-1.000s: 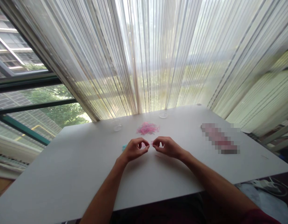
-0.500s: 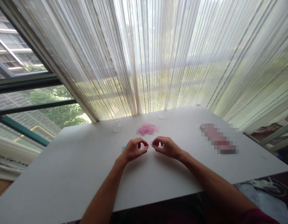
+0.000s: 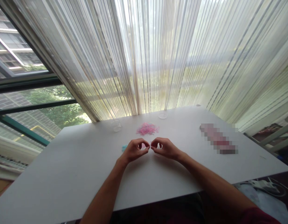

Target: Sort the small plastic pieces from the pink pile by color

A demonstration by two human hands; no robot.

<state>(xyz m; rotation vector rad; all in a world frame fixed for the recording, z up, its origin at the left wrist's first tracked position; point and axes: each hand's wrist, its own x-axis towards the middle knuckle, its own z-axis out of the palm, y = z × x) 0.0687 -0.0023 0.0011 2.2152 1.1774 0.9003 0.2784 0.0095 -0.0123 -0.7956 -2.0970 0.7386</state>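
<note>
Room: a bright corner seen from beside the person at work, with a sheer striped white curtain (image 3: 158,62) hanging across the window and a leafy tree (image 3: 57,109) outside the dark-framed glass to the left.

Worktop (image 3: 64,174): a smooth white slab, its far edge just below the curtain.

Left hand (image 3: 134,150): raised just above the surface, thumb and fingers (image 3: 141,142) curled into a tight pinch, with a small teal scrap (image 3: 124,148) just beside its outer edge.

Right hand (image 3: 166,148): mirrors the other, pinched the same way, its fingers (image 3: 156,142) almost touching those of the left hand at the middle.

Held item: a faint pink sliver (image 3: 146,145) shows at the meeting fingertips — too small to tell whether it is a band or how firmly it is gripped.

Nearby: a loose heap of thin pink and blue elastic bands (image 3: 147,128) lies just beyond the hands, between two clear round plastic cups (image 3: 117,125).

Off to the right: a long pink object (image 3: 218,138), blurred past naming.

Risk: anything this fine could slip from a pinch and spring away if the grip eases, and a careless wrist could sweep into the heap and scatter it — pale bands would be hard to spot on white.
</note>
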